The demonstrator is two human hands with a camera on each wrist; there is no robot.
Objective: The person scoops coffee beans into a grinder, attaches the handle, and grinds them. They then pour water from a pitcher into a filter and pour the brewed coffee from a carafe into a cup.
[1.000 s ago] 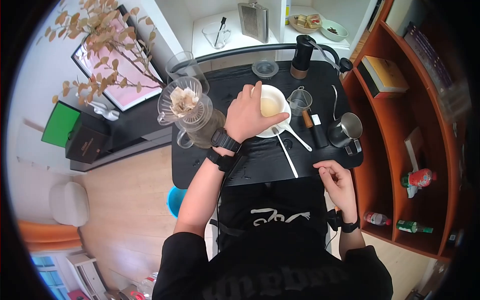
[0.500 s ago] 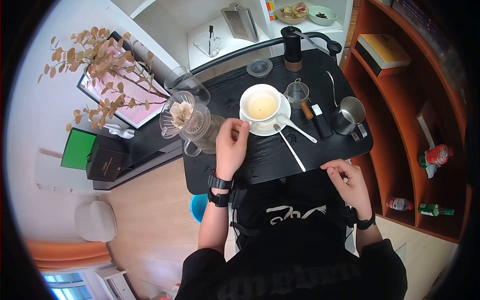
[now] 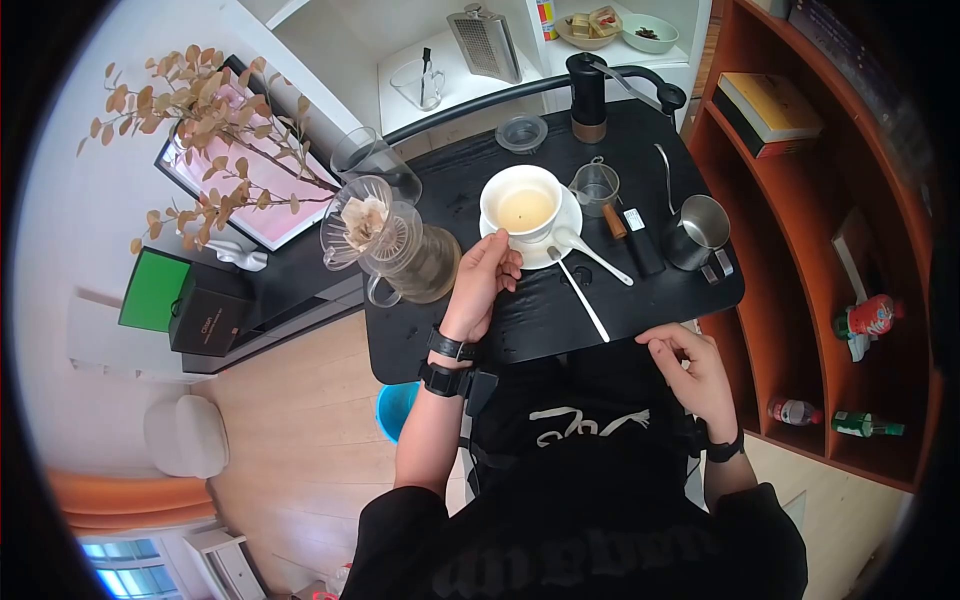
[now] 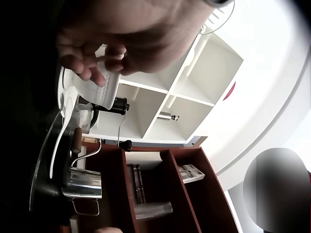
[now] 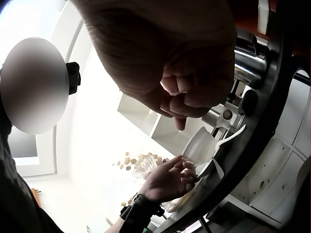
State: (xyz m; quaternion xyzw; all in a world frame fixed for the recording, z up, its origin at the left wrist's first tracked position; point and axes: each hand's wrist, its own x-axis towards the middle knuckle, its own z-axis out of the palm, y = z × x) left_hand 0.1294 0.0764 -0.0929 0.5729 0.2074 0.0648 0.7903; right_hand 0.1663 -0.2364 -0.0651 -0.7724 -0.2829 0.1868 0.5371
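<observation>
A white cup of pale yellow liquid stands on a white saucer. My left hand is at the cup's near left side, thumb and forefinger pinching its edge; the fingers partly hide the hold. The left wrist view shows curled fingers over the cup. A white spoon rests on the saucer, and a thin white stirrer leans from its rim onto the table. Loosely curled and holding nothing, my right hand hangs by the table's front edge.
A glass dripper with a paper filter tops a glass server on the left. Right of the cup are a small strainer, a black-handled item and a metal pitcher. A black grinder stands behind.
My left hand first withdrew from over the cup toward its near left side, then moved slightly up and right to the cup's edge. The right hand stays by the table edge. The head view has shifted.
</observation>
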